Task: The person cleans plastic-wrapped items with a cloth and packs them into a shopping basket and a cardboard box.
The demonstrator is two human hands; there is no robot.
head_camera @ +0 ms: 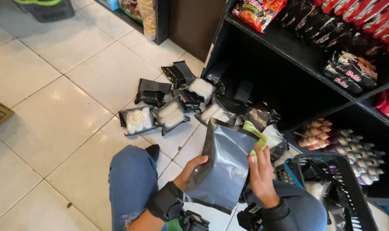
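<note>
Two hands: both gripping one dark grey pouch [223, 164], held upright above the knees.
Left hand [193, 167]: closing on the pouch's left edge, thumb in front, fingers hidden behind it.
Pouch axis: long side running up and down, top leaning slightly away towards the shelf [284, 81].
Right hand [260, 173]: pinching the right edge, fingers in front, also touching a green tag [255, 132] at the top corner.
Nearer hand: neither; both are touching.
Floor ahead: more packets [169, 112] lying scattered on tiles.
Far right: black basket [331, 169], cut off by the frame.
Hard to make out: pouch contents, packet count under the shelf.
</note>
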